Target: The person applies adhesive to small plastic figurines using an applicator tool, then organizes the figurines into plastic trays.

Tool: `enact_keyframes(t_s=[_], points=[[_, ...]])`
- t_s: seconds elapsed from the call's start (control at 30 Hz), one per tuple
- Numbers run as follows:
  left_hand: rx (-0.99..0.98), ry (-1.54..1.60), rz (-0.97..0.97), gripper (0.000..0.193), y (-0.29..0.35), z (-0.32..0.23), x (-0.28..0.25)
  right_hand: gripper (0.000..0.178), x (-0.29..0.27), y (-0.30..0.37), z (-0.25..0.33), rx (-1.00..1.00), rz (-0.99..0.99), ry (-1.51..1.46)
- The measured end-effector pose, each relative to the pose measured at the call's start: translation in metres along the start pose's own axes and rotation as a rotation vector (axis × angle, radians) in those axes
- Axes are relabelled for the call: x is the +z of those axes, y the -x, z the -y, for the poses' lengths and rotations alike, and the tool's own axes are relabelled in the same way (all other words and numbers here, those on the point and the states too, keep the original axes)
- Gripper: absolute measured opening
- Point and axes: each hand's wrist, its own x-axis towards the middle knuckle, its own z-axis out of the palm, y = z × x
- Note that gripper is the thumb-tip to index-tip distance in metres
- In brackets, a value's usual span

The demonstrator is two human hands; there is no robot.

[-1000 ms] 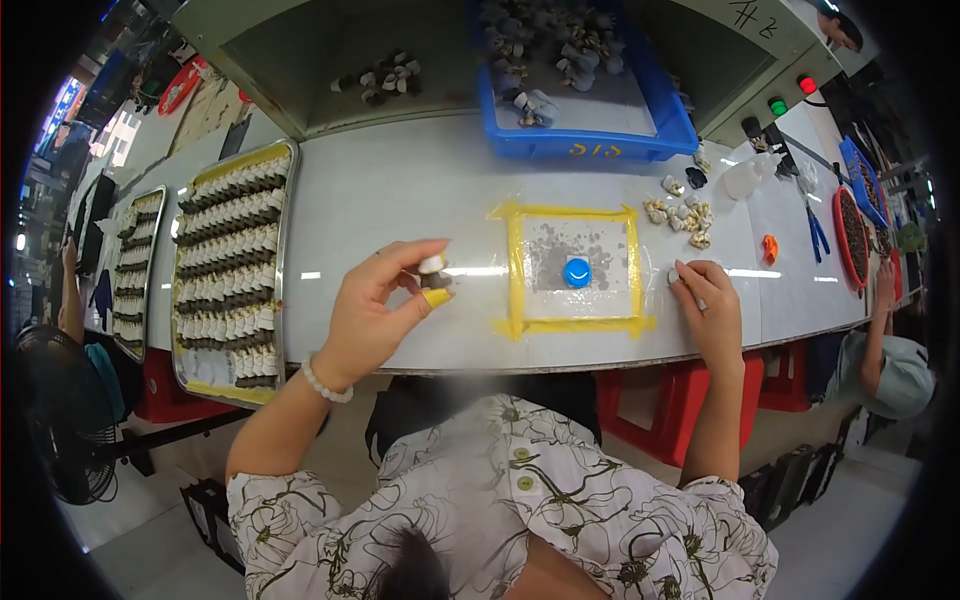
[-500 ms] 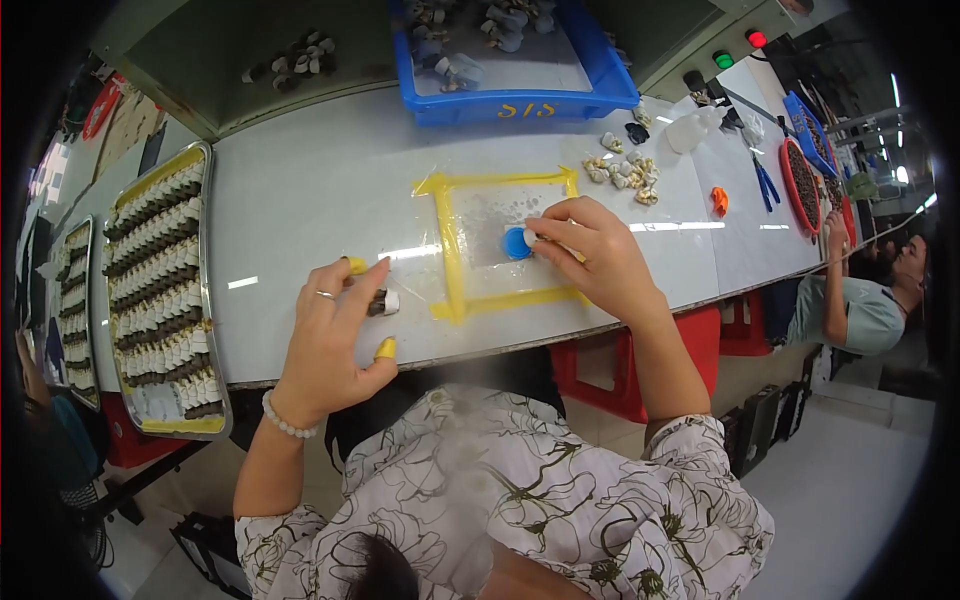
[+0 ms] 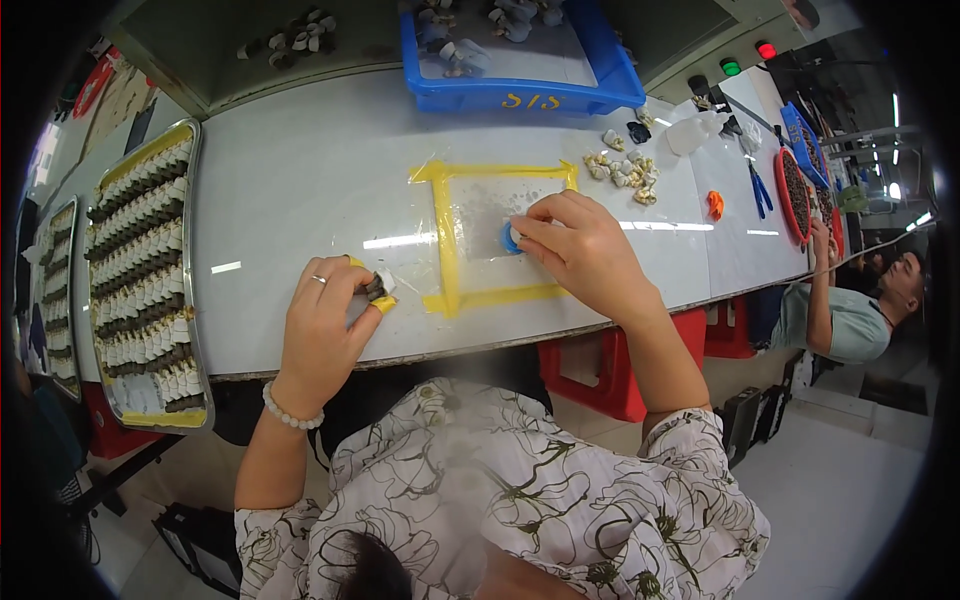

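Note:
My left hand (image 3: 335, 310), with yellow finger covers on its thumb and a finger, pinches a small dark-and-white part (image 3: 380, 284) just above the white tabletop. My right hand (image 3: 590, 250) is closed, its thumb and fingertips holding a small white piece (image 3: 516, 234) at a round blue dish (image 3: 507, 240). The fingers partly cover both the piece and the dish. Around the dish, yellow tape (image 3: 447, 240) marks a rectangle on the table, with wet-looking spots inside it.
To the left, a metal tray (image 3: 203, 300) holds rows of white-and-dark parts. A blue bin (image 3: 520, 98) stands at the back. Loose whitish parts (image 3: 630, 172), a white bottle (image 3: 690, 132), an orange piece (image 3: 715, 205) and blue pliers (image 3: 761, 190) lie right. A co-worker (image 3: 840, 310) sits far right.
My left thumb and fingers have closed on the dark-and-white part, which has tilted up. The right hand has shifted slightly left, bringing the white piece over the blue dish.

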Motion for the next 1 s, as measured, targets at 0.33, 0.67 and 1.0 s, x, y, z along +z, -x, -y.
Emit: enact_keyframes(t_s=[0.33, 0.67, 1.0], points=[[-0.364, 1.08, -0.086, 0.024, 0.003, -0.014, 0.013, 0.019, -0.002, 0.003, 0.002, 0.114, -0.045, -0.11], [-0.504, 1.488, 0.026, 0.024, 0.0, -0.029, 0.05, 0.023, -0.007, 0.001, 0.018, 0.213, -0.132, -0.528], [-0.465, 1.433, -0.027, 0.025, 0.003, -0.027, 0.059, 0.023, -0.002, 0.001, 0.038, 0.289, 0.003, -0.698]])
